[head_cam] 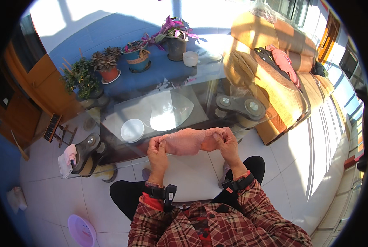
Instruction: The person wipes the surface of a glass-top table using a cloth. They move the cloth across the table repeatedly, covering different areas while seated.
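A pink cloth (185,142) is stretched between my two hands, above the near edge of a glass-topped table (159,122). My left hand (158,154) pinches one end of it, with the thumb on top. At the other end, my right hand (227,144) grips a bunched part in the same way. The cloth sags slightly between them, and its underside is hidden. A white bowl (132,130) sits just beyond my left hand on or under the glass; I cannot tell which.
Folded cloths (67,159) hang over the table's left corner. Potted plants (106,63) line the blue wall behind the table. A brown sofa (270,92) with clothes on it stands to the right. On the tiled floor at lower left is a purple basin (81,230); a folding stool (60,129) stands farther back.
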The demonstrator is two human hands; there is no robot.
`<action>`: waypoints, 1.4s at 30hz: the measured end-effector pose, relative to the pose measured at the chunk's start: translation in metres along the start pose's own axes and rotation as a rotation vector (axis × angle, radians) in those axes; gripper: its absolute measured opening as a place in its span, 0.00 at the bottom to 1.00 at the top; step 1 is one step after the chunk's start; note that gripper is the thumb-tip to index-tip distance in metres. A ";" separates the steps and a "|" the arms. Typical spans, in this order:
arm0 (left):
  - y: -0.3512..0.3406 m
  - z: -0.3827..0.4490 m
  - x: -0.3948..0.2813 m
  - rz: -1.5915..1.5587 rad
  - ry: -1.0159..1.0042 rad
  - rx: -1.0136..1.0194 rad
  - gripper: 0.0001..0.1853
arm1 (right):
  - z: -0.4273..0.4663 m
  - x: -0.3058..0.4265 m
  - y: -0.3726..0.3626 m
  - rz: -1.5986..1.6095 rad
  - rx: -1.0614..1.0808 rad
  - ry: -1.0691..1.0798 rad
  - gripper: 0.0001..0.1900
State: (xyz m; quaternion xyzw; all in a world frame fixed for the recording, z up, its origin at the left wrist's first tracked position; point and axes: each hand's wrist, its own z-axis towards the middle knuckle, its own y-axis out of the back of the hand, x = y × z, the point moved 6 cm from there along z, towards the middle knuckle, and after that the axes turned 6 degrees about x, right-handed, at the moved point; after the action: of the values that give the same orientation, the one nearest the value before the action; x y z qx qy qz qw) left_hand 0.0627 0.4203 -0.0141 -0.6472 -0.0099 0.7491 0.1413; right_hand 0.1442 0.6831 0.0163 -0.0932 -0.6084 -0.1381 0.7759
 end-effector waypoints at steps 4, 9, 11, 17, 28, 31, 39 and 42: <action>-0.002 0.018 -0.026 0.213 -0.141 0.053 0.05 | 0.009 0.004 0.008 0.037 -0.016 0.032 0.06; -0.005 0.036 -0.043 0.360 -0.096 0.139 0.04 | 0.022 0.019 0.015 -0.156 0.012 0.025 0.05; -0.004 0.041 -0.042 0.334 0.086 0.183 0.04 | 0.028 0.033 0.014 -0.231 0.002 0.014 0.05; -0.025 0.069 -0.071 -0.286 0.000 0.347 0.06 | 0.030 0.096 -0.007 -0.165 0.085 0.321 0.05; 0.098 0.059 0.054 0.406 0.476 -0.012 0.09 | 0.001 -0.011 -0.055 -0.740 0.363 0.240 0.13; 0.100 0.059 0.053 0.433 0.413 0.057 0.08 | -0.003 -0.026 -0.061 -0.673 0.332 0.134 0.15; 0.053 0.069 0.001 0.525 0.299 0.375 0.08 | 0.082 -0.046 -0.133 -0.936 0.421 0.255 0.23; 0.035 0.061 -0.016 0.501 0.248 0.553 0.08 | 0.088 -0.065 -0.172 -1.041 0.775 0.239 0.25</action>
State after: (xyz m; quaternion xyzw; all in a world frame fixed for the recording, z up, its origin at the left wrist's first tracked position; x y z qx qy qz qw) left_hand -0.0013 0.3929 0.0042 -0.6527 0.3678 0.6508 0.1232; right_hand -0.0073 0.5546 -0.0298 0.5150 -0.4894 -0.2757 0.6475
